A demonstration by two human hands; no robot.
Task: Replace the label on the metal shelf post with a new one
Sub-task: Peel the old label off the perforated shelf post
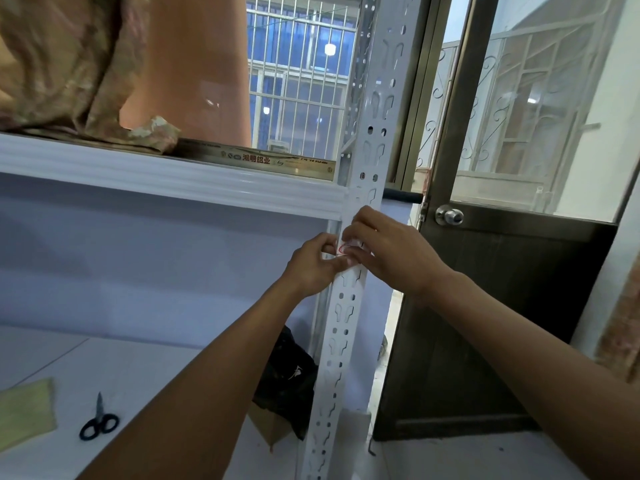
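Both our left hand (311,266) and right hand (391,252) pinch the red-marked label (347,248) on the slotted shelf post (341,320), just under the shelf beam (173,181), at 3 o'clock from our left knuckles. Pulled unevenly, we judge it could tear or crease over the slots.
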